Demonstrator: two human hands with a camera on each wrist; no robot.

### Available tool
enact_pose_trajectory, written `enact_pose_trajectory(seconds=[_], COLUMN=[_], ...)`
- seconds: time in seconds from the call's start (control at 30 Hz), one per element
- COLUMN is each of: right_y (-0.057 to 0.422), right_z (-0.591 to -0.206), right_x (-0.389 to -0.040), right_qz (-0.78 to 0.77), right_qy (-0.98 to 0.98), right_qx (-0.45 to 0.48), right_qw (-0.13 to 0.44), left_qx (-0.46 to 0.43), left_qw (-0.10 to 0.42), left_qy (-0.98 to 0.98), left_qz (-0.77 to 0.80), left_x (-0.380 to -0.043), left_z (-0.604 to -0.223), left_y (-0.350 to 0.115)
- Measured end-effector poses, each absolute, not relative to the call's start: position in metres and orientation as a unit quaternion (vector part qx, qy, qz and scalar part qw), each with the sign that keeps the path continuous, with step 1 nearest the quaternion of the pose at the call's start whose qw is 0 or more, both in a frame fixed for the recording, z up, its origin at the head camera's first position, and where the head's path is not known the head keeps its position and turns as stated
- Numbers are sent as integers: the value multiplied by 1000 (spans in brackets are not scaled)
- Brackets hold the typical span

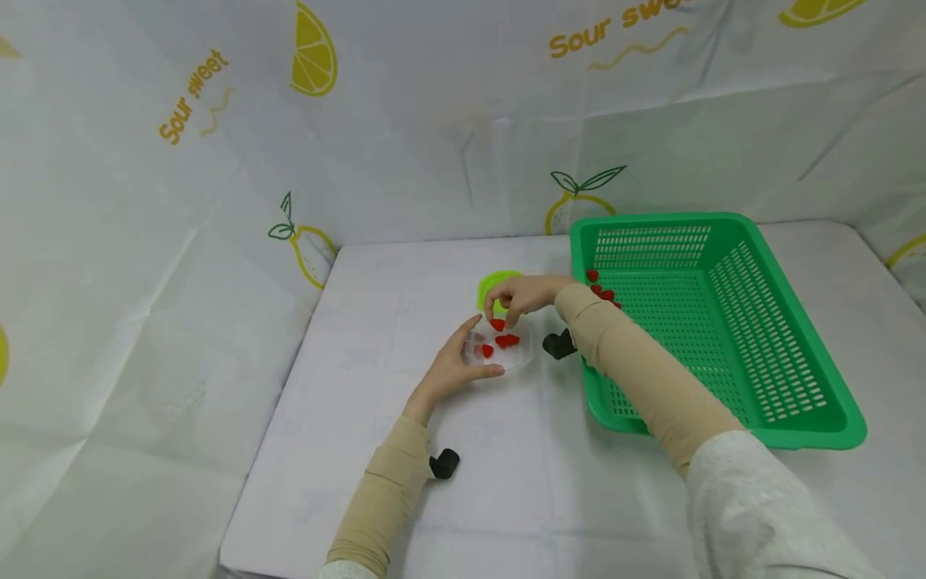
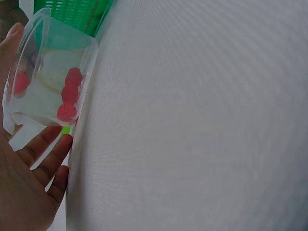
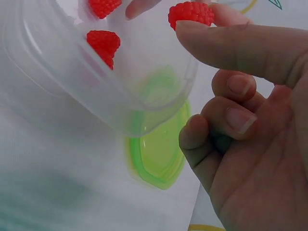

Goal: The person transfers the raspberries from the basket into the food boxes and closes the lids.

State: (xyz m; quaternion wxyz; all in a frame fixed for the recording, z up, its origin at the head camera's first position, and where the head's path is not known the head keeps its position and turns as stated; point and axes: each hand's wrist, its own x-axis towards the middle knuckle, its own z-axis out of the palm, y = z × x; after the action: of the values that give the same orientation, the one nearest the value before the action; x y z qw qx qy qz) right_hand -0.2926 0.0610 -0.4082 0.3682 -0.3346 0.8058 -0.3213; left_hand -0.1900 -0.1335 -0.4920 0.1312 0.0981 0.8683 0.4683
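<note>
A clear plastic container (image 1: 526, 355) stands on the table with several red raspberries (image 2: 70, 94) at its bottom. My left hand (image 1: 450, 370) holds it from the left side, thumb near the front and fingers spread along the far side. Over its open top, my right hand (image 1: 530, 294) pinches one raspberry (image 3: 190, 14) between thumb and index finger, the other fingers curled in. Just behind the container lies a bright green lid (image 3: 161, 156), partly covered by my right hand in the head view.
On the right stands a large green basket (image 1: 665, 219), with several more raspberries (image 1: 607, 295) along its left side, under my right forearm. Behind the table hangs a white cloth (image 1: 405, 161) printed with lemons.
</note>
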Motion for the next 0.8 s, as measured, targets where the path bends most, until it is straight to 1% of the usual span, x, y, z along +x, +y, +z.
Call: enact_pose_trajectory(seconds=[0.3,0.8], right_y=[55,50], right_z=[-417,-419], right_x=[-291,-285], right_qz=[-290,-261], right_qy=[822,837], right_qx=[-340,-351], right_qw=[353,329], left_qx=[101,98], left_qw=[127,129], left_qy=[863,866], left_qz=[479,474], left_x=[-190,-190], left_z=[-494,-494], left_y=[-134,-134])
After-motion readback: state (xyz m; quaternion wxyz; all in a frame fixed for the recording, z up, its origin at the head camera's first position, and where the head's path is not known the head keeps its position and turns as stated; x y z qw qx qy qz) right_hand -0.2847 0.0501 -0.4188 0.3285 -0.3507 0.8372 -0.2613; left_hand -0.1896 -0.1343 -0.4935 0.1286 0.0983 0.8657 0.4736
